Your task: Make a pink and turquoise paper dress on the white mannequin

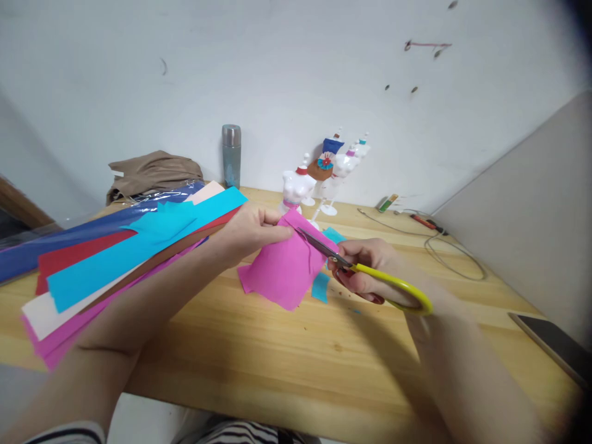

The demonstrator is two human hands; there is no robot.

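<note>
My left hand (pixel 259 229) pinches the upper edge of a pink sheet of crepe paper (pixel 287 271), which hangs down in front of me over the table. My right hand (pixel 367 268) is wrapped round a pair of yellow-handled scissors (pixel 409 290). Their dark blades point left and lie across the upper right part of the pink sheet, with the tips close to my left fingers. Scraps of blue paper (pixel 320 287) lie on the table beneath and behind the scissors. Just beyond the pink sheet stands a small white mannequin (pixel 296 186) with a red neck band.
Strips of coloured paper (pixel 106 271) are stacked at the left, near my left forearm. Behind are brown cloth (pixel 157 169), a flask (pixel 231 157) and more small mannequins (pixel 346 161). At the right lie a cable (pixel 435 253) and a phone (pixel 552 345). The wooden table (pixel 277 364) ends near me.
</note>
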